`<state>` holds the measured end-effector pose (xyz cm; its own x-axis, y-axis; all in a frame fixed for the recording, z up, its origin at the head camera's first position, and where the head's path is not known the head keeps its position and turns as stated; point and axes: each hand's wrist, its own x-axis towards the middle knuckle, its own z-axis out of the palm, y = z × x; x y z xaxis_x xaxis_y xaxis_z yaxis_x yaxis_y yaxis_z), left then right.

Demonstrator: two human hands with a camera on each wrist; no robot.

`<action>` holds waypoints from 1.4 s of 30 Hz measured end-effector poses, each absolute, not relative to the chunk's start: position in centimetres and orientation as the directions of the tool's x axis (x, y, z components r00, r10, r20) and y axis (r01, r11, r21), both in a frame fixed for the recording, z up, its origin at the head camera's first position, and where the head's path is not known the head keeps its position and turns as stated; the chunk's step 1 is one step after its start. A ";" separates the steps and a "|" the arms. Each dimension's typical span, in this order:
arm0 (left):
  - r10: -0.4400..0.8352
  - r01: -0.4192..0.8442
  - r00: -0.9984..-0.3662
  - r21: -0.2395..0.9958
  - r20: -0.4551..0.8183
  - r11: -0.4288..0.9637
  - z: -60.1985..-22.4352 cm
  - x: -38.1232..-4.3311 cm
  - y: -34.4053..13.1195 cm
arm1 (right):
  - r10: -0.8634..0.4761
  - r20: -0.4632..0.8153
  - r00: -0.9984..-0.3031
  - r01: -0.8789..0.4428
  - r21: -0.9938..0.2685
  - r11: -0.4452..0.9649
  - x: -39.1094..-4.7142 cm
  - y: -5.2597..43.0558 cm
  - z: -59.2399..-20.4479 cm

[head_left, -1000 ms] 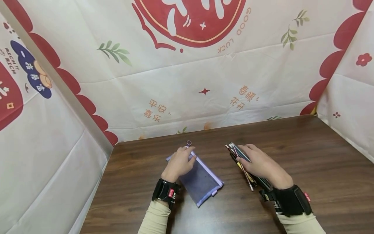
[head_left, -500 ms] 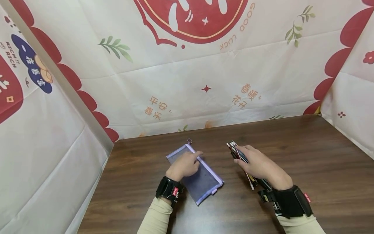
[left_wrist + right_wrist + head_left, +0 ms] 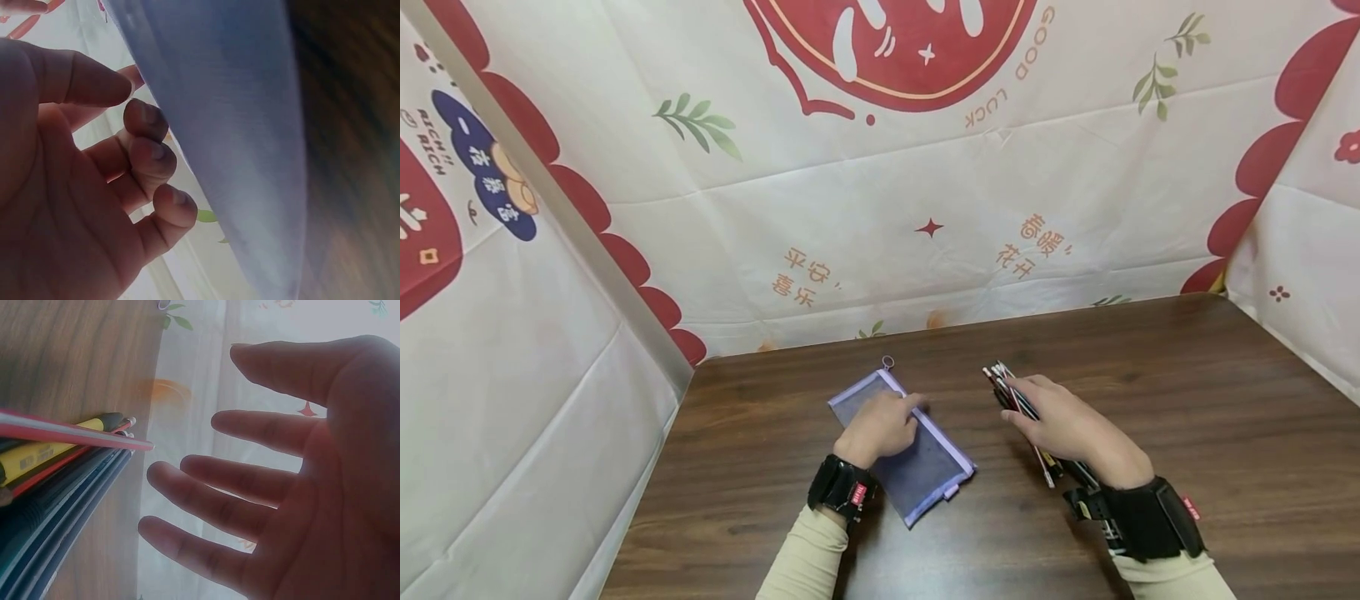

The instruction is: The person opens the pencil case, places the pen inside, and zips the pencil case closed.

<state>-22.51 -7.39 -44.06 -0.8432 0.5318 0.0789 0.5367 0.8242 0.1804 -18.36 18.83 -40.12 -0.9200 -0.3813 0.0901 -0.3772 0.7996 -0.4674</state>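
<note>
Printed cloth (image 3: pixel 865 196), brown tabletop (image 3: pixel 700 500) beneath pouch (image 3: pixel 919 477)

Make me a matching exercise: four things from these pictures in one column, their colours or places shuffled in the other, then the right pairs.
Things:
1. Zip pouch
2. Pens and pencils
3. Tabletop
4. Wristbands

Colours or places:
A. Brown, with a wood grain
B. Below the right hand in the head view, lying in a bunch
C. Black, worn above the sleeves' cuffs
D. Purple, partly covered by the left hand in the head view

Right pairs: 1-D, 2-B, 3-A, 4-C
</note>
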 end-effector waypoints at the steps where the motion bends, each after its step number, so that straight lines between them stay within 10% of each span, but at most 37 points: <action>1: 0.531 0.536 -0.844 0.175 0.078 0.826 -44.1 -22.5 -7.4 | -0.383 0.090 -0.919 -0.379 -0.466 0.800 -18.4 18.8 -40.1; 42: 0.541 0.561 -0.818 0.064 0.198 0.825 -44.0 -22.7 -8.2 | -0.383 0.051 -0.922 -0.361 -0.464 0.809 -18.7 18.8 -40.4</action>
<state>-22.70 -8.19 -43.97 -0.8175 0.5406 0.1984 0.5611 0.8253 0.0636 -18.67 18.85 -40.42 -0.9225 -0.3826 0.0515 -0.3614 0.8090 -0.4636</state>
